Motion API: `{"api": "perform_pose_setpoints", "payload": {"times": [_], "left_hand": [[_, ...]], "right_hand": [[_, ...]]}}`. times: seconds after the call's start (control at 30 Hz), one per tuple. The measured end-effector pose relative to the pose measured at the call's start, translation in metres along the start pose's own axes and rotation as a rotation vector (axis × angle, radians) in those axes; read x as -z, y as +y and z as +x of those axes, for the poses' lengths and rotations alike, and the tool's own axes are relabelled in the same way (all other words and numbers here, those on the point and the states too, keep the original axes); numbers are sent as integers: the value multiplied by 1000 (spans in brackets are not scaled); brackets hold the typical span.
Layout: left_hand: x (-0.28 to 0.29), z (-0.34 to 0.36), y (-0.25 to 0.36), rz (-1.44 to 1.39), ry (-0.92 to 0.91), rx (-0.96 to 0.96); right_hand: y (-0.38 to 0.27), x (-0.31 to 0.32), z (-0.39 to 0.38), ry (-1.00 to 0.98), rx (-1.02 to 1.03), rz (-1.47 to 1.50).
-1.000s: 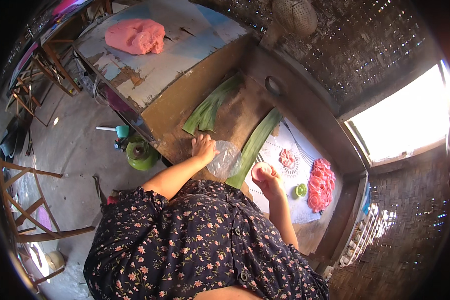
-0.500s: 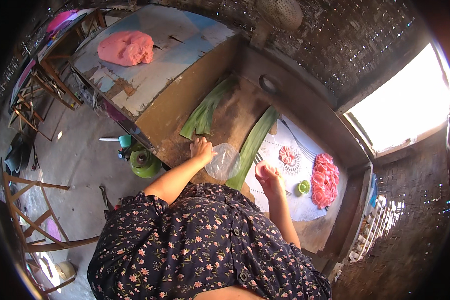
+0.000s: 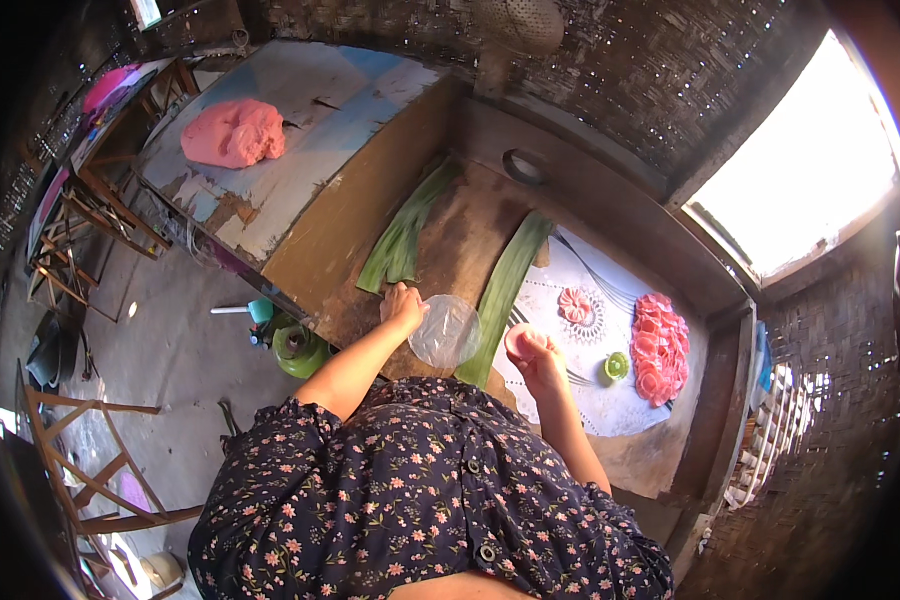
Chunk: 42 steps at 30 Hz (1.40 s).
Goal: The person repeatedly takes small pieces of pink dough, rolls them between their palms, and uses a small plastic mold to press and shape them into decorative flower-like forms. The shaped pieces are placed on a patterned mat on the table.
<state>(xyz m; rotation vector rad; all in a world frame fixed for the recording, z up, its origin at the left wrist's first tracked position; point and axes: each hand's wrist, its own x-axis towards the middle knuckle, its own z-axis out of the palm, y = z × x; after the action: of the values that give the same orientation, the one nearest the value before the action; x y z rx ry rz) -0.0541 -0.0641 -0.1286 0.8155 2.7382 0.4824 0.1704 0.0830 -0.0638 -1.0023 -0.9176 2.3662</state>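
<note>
My left hand (image 3: pixel 403 308) is closed, fingers curled, at the upper left edge of a round clear plastic sheet (image 3: pixel 448 335). The sheet lies over brown boards, and its right side meets a long green leaf strip (image 3: pixel 508 275). Just above that hand is the cut end of a second green leaf (image 3: pixel 407 225). In my right hand (image 3: pixel 543 370) is a flat, round pink piece (image 3: pixel 522 342), gripped between thumb and fingers above a white patterned sheet (image 3: pixel 610 410). A small green round object (image 3: pixel 617 366) sits right of this hand.
Several thin pink discs (image 3: pixel 660 350) lie piled at the right, with a pink flower-shaped piece (image 3: pixel 574 305) nearer the middle. A big pink dough lump (image 3: pixel 233 134) rests on the raised worn tabletop (image 3: pixel 320 130). Below left stand a green gas cylinder (image 3: pixel 300 350) and a wooden frame (image 3: pixel 100 480).
My view has shifted slightly, so the dough lump and tabletop sit lower in the picture. Both hands keep nearly the same places and holds.
</note>
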Motion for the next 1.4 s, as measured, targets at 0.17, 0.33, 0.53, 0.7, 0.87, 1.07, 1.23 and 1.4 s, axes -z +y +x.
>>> {"api": "perform_pose_setpoints", "payload": {"times": [0.17,0.33,0.53,0.7,0.87,1.07,1.23,1.4], "left_hand": [[37,24,3,-1008,-476,-343],[123,43,9,40,53,-607],[201,19,55,-171,-215,-822],[247,8,76,-284,-331,-725],[251,18,68,-560,-375,-716],[198,23,53,-878,114,-507],[78,-39,42,-238,-258,-837],[17,-68,32,97,-767,-1038]], "right_hand": [[0,7,-3,5,3,-2],[-2,-4,5,4,29,-163],[-8,-57,28,-79,360,-719],[-16,-102,34,-280,519,-800],[-22,-130,22,-489,242,-256],[-40,-115,23,-580,233,-413],[-74,-67,47,-184,192,-48],[-38,-36,52,-139,15,-856]]}}
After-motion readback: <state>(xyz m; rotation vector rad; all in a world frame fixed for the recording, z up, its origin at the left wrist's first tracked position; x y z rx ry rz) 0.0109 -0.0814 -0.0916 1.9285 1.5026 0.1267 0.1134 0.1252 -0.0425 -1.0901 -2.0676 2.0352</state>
